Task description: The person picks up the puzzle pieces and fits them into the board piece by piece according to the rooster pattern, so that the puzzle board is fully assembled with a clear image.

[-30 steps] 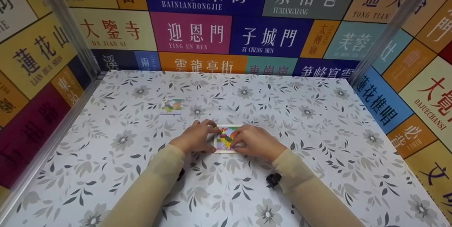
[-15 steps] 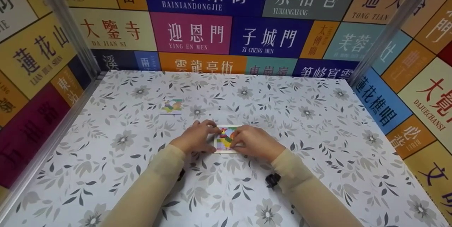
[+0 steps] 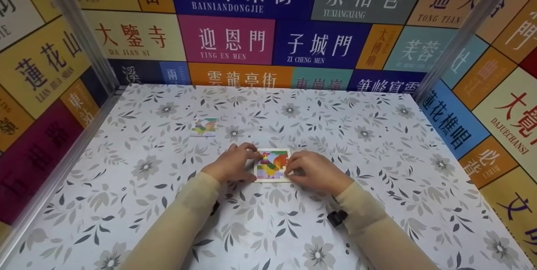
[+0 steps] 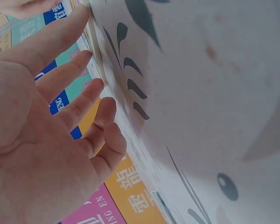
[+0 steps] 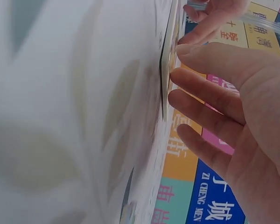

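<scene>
A small cream-bordered picture board (image 3: pixel 272 165) lies flat on the table, showing a rooster in yellow, green, red and orange. My left hand (image 3: pixel 237 163) rests at its left edge. In the left wrist view, the thumb and fingertips of that hand (image 4: pixel 60 107) reach the board's edge (image 4: pixel 97 49), with the palm raised. My right hand (image 3: pixel 314 171) is at the right border, its fingertips low over the picture's right side. The right wrist view has the thumb and loosely bent fingers of this hand (image 5: pixel 219 102) right at the board's thin edge (image 5: pixel 165 79).
A smaller picture card (image 3: pixel 204 127) with similar rooster colours lies farther back to the left on the flower-patterned table (image 3: pixel 335 228). Panels with large printed characters (image 3: pixel 228 39) stand behind and at both sides, with clear posts (image 3: pixel 457 30) at the corners.
My right hand has slid rightward from over the picture to its right border, uncovering the rooster's tail. My left hand and the board have stayed in place.
</scene>
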A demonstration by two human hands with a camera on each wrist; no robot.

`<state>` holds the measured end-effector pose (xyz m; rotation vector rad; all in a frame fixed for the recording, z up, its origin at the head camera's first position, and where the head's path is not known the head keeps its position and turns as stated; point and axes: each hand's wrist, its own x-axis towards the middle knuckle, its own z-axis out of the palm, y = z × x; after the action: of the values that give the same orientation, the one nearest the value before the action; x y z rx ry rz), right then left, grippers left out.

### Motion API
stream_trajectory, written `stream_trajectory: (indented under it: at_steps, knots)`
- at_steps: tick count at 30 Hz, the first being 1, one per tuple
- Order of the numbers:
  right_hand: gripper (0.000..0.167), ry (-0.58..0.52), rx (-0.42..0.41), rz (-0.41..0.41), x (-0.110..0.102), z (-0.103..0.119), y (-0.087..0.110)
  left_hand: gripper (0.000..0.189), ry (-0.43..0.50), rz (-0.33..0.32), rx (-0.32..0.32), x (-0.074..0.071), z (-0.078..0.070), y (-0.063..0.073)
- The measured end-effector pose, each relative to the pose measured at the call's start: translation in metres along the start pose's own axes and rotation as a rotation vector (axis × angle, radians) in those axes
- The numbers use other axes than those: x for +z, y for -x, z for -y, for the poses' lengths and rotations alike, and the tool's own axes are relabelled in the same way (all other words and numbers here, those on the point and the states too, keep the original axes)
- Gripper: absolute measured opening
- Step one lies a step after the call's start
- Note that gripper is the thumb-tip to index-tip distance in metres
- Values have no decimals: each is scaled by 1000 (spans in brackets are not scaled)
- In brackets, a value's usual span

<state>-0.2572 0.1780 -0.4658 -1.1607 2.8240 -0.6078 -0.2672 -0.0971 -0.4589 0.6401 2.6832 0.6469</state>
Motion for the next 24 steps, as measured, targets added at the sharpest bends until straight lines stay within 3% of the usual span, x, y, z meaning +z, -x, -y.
stream_trajectory:
  at_steps: [16, 24]
  knots:
    - [13, 8, 14, -58, -9, -18, 24, 60, 2, 7, -37, -1, -2, -2]
    - [13, 22, 71, -106, -10, -25, 39, 62, 13, 7, -30, 1, 1, -1]
